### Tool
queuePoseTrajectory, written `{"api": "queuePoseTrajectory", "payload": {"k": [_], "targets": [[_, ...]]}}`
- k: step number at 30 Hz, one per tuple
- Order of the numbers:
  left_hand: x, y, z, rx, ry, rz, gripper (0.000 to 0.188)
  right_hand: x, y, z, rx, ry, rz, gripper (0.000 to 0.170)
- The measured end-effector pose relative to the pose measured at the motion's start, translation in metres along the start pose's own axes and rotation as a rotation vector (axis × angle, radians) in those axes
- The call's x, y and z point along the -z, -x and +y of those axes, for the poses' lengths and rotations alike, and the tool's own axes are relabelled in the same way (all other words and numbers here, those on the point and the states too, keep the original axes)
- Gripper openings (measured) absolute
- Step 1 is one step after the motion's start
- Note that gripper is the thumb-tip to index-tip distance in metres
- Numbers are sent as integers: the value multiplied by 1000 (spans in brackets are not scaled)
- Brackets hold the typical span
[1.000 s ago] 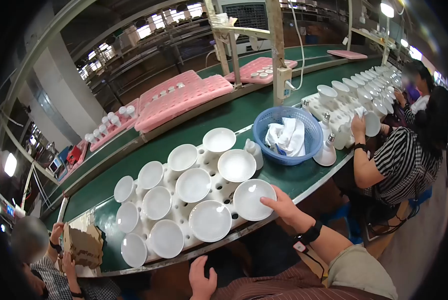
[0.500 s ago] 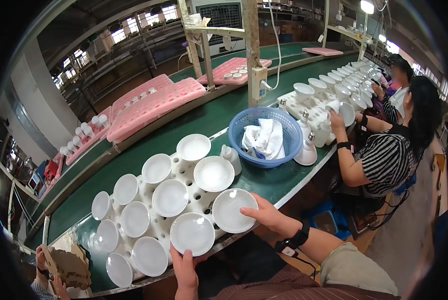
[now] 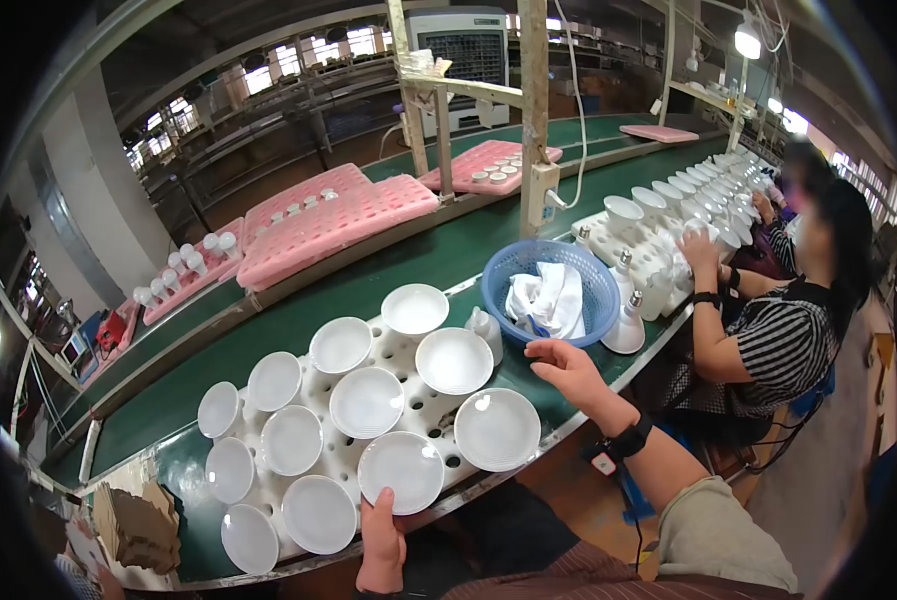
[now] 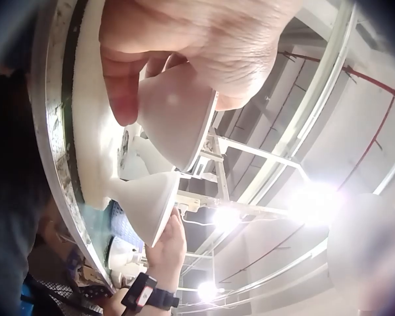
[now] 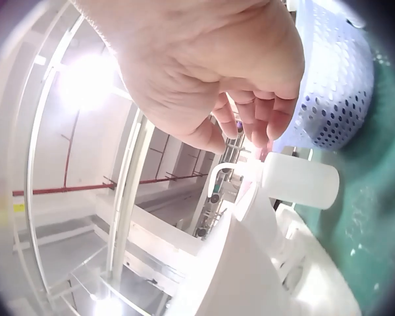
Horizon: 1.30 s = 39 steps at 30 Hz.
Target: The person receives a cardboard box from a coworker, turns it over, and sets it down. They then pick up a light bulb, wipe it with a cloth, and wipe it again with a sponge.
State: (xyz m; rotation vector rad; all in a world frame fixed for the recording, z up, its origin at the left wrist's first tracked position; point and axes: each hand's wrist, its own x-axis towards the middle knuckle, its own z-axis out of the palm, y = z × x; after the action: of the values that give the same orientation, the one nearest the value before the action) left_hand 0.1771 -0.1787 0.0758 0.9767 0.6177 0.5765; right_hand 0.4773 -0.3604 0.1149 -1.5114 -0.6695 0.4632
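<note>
White cone-shaped shades with round ribbed faces stand in rows in a white holed foam tray (image 3: 429,423). My left hand (image 3: 381,545) grips the front-edge shade (image 3: 403,470), thumb on its rim; the left wrist view shows the fingers curled round its cone (image 4: 174,115). Beside it, at the tray's right front corner, a shade (image 3: 498,430) stands untouched. My right hand (image 3: 579,380), fingers loosely bent and holding nothing, is raised over the bench between that shade and the blue basket (image 3: 499,300). In the right wrist view the hand (image 5: 210,72) hangs above a white bottle (image 5: 301,180).
White cloths (image 3: 549,300) lie in the basket, with metal-tipped shades (image 3: 624,330) to its right. A person in a striped top (image 3: 784,335) works at another shade-filled tray. Pink foam trays (image 3: 339,235) lie behind, past a rail. Cardboard pieces (image 3: 134,525) stand at the left.
My right hand has let go of the right corner shade and moved up towards the basket. My left hand has come up from below the bench edge and taken hold of the neighbouring shade.
</note>
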Motion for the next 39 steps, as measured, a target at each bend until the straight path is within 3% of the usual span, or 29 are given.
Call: {"api": "queuePoseTrajectory", "payload": {"k": [8,9,11,12,13,14,17,24,26,32,34,36,38,39], "targets": [[8,1,-9,-80,-188,-71,53,-16,-80,-27,223,533,-108,50],[7,4,-6,-92,-186,-61,53,-21,-84,-31,250,530,-105,42],[-3,15,10,80,-80,-127,57,-27,-93,-39,219,546,-156,36],[0,16,8,77,-78,-116,57,-30,-96,-39,177,564,-197,31],[5,17,4,95,-130,-144,58,-31,-101,-27,293,488,-162,21],[10,17,3,111,-180,-166,58,-31,-101,-28,298,481,-182,21],[20,30,-1,90,-142,-178,60,-32,-102,-31,195,514,-142,13],[50,69,-14,2,-283,-240,64,-36,-89,-34,225,527,56,16],[61,78,-24,38,-200,-189,54,-42,-89,-28,256,490,108,17],[86,90,-50,90,-328,-128,58,-41,-91,-30,140,461,34,20],[95,91,-59,74,-320,-120,56,-32,-91,-34,139,299,25,23],[100,91,-62,54,-297,-128,54,-7,-99,-32,90,243,117,24],[102,90,-68,44,-299,-125,53,19,-105,-26,195,468,163,24],[103,89,-70,30,-293,-126,51,31,-105,-24,134,604,127,31]]}}
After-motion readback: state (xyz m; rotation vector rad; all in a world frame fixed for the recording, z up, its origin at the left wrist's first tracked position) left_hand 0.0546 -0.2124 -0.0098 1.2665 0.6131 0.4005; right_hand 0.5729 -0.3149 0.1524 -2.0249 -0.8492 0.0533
